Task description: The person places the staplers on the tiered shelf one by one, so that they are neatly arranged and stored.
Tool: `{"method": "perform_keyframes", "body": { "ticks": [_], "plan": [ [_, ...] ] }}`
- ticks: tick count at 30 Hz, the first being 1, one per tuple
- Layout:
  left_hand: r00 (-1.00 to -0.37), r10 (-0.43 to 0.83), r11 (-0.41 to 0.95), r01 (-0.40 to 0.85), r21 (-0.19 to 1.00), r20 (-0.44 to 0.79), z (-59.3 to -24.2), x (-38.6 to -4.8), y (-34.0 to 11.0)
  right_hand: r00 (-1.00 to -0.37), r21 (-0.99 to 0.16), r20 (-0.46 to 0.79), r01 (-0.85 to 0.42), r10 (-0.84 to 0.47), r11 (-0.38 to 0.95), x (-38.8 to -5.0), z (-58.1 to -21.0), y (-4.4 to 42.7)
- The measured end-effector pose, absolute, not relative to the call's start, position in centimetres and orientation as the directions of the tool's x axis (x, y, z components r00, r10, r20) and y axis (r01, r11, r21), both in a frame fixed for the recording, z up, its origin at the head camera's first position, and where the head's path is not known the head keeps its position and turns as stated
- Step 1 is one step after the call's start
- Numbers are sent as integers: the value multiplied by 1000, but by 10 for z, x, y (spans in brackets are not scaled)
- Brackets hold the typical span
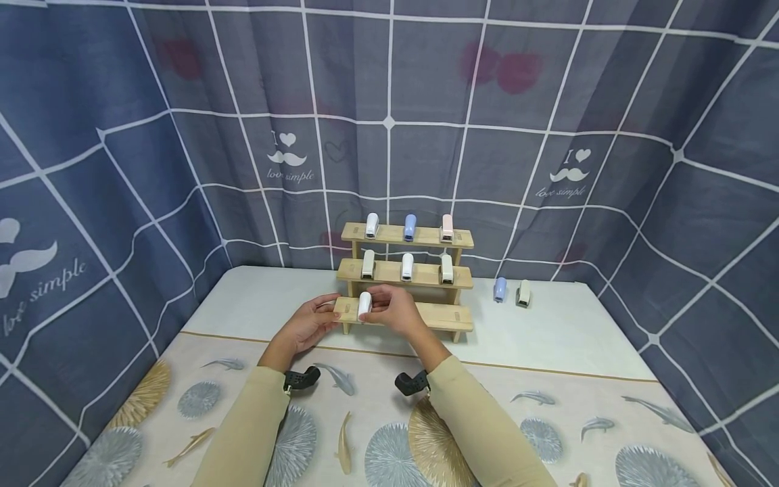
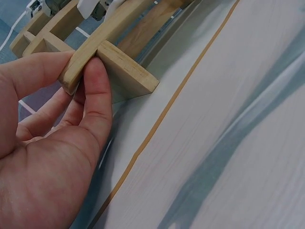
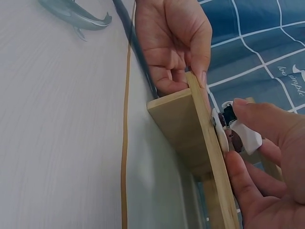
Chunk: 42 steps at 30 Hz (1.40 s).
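A three-tier wooden stand stands on the table, with small staplers on its steps. My left hand pinches the left end of the bottom step between thumb and fingers, plain in the left wrist view on the wooden board. With its thumb and fingers, my right hand holds a white mini stapler at the left part of that step. In the right wrist view the white stapler has its base against the board.
The top step carries a white, a blue and a pink stapler. On the middle step are a white stapler and two cream ones. Right of the stand lie a blue stapler and a cream stapler. A checked curtain hangs behind.
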State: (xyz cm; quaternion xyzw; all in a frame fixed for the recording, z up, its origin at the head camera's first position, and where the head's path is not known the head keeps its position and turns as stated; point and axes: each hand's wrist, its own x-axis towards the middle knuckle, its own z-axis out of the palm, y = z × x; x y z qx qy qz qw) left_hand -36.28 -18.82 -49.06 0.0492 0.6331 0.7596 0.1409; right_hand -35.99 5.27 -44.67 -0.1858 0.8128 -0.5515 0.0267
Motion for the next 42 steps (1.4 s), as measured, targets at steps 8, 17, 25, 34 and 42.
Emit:
{"method": "perform_keyframes", "body": {
  "ticks": [8,17,25,34,42],
  "plan": [
    [-955,277,-160,-152,975,-104,-490,-363,-188,-928,-895,182,-294,-326,335,-359,-447,52],
    [-954,284,-168,-151,974,-99,-489,-362,-188,-933,-907,170,-274,-317,320,-356,-448,53],
    [-953,285,-171,-159,972,-106,-490,-362,-186,-933,-903,237,-314,-271,293,-346,-457,69],
    [-956,276,-163,-146,976,-97,-490,-361,-187,-941,-931,271,-310,-206,192,-325,-458,105],
    [-958,266,-157,-150,976,-104,-488,-362,-186,-942,-931,298,-323,-156,168,-317,-461,146]
  ]
}}
